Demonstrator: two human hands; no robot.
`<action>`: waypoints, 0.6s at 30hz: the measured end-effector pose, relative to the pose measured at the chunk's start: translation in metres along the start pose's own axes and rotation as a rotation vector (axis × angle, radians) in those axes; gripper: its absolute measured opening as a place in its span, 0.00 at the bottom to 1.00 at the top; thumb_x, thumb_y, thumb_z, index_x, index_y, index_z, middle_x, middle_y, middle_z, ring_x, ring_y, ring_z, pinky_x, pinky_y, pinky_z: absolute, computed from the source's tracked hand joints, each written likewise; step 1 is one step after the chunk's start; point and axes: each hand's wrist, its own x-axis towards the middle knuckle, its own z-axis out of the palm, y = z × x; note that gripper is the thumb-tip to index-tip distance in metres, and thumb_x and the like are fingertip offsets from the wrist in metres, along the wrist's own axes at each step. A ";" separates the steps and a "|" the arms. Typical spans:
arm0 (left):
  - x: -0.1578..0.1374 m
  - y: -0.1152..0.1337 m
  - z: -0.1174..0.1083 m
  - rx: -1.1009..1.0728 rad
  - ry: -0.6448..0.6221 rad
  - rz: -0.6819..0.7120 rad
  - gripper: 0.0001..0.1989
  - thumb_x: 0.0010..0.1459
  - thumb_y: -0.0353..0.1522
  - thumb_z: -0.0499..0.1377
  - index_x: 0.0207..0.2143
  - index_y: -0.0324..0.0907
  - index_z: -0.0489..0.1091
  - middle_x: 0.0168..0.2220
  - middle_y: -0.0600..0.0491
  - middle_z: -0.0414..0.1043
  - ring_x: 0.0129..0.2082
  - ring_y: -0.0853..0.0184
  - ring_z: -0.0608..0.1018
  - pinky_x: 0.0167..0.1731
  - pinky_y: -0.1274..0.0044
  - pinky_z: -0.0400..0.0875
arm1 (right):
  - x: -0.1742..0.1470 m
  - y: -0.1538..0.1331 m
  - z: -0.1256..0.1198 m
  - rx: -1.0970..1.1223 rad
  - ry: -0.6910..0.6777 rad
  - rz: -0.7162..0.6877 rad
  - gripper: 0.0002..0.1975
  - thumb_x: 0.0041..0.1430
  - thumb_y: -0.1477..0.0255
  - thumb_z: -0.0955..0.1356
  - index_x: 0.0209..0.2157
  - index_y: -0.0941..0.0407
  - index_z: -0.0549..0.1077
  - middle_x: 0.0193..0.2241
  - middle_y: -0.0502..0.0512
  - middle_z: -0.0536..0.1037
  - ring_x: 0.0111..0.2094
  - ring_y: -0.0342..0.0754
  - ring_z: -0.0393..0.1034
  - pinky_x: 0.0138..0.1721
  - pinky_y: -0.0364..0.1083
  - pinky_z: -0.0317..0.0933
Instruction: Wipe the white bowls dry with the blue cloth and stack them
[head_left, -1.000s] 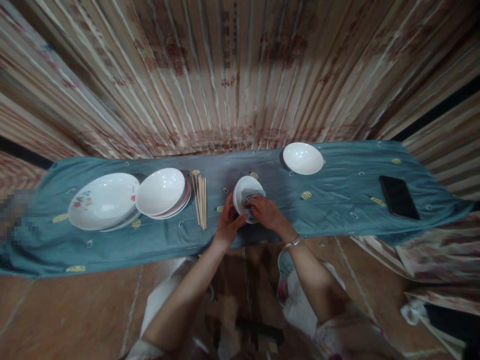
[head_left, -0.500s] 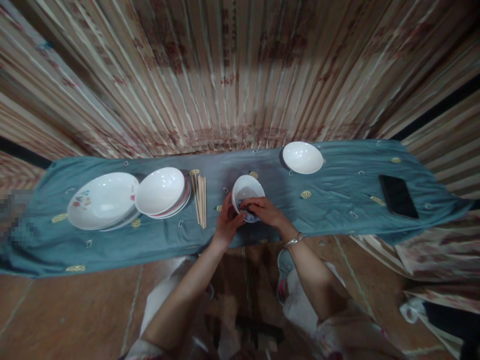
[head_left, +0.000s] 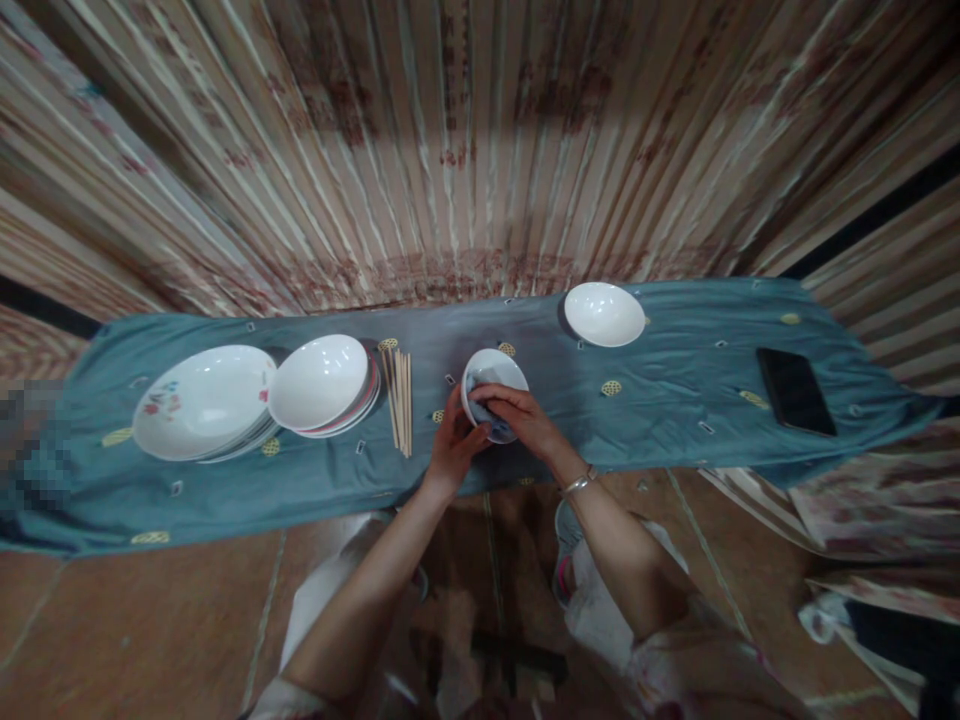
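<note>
A small white bowl point(head_left: 495, 358) stands tilted at the near middle of the table. My left hand point(head_left: 451, 448) wraps its left side, thumb over the near rim. Inside the bowl, my right hand point(head_left: 523, 415) presses a grey-blue cloth point(head_left: 487, 385) against the inner wall; the fingers partly cover the cloth. Just left of the hands lie several wooden chopsticks point(head_left: 401, 405), side by side. Beyond them a stack of white bowls point(head_left: 319, 385) sits close to a stack of large floral-patterned plates point(head_left: 206, 400).
Another white bowl point(head_left: 604, 313) stands at the back, right of centre. A black phone-like slab point(head_left: 795, 392) lies at the right end. A teal patterned cloth point(head_left: 675, 400) covers the narrow table, with a pleated curtain point(head_left: 480, 180) hanging behind. A blurred patch shows at the far left.
My right hand has shifted inside the small bowl, and more of the cloth shows along the bowl's left inner wall. My left hand keeps its hold.
</note>
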 end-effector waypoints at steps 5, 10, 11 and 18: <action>0.000 -0.001 -0.001 -0.014 -0.006 0.005 0.46 0.46 0.35 0.75 0.66 0.52 0.61 0.55 0.47 0.74 0.53 0.57 0.77 0.44 0.71 0.79 | 0.000 -0.001 0.003 0.000 0.054 -0.057 0.15 0.59 0.65 0.69 0.45 0.48 0.83 0.53 0.48 0.81 0.59 0.52 0.72 0.66 0.52 0.58; 0.001 -0.004 -0.003 -0.004 -0.014 0.009 0.47 0.47 0.36 0.75 0.67 0.53 0.60 0.56 0.47 0.73 0.54 0.56 0.77 0.44 0.70 0.79 | 0.002 0.000 0.002 -0.029 0.100 -0.088 0.18 0.61 0.63 0.69 0.50 0.48 0.82 0.59 0.49 0.78 0.64 0.53 0.67 0.69 0.52 0.54; 0.001 -0.005 -0.003 0.000 -0.016 0.010 0.47 0.47 0.36 0.75 0.68 0.53 0.60 0.56 0.47 0.74 0.54 0.55 0.77 0.44 0.69 0.79 | 0.002 0.001 0.001 -0.036 0.107 -0.088 0.18 0.61 0.62 0.69 0.51 0.48 0.82 0.60 0.50 0.77 0.64 0.53 0.67 0.70 0.52 0.53; 0.001 -0.005 -0.002 0.005 -0.021 0.034 0.48 0.46 0.35 0.75 0.68 0.53 0.60 0.54 0.47 0.74 0.55 0.54 0.77 0.42 0.71 0.80 | 0.006 0.006 -0.006 -0.098 0.151 -0.135 0.22 0.64 0.58 0.69 0.57 0.49 0.78 0.64 0.53 0.72 0.62 0.52 0.70 0.68 0.51 0.58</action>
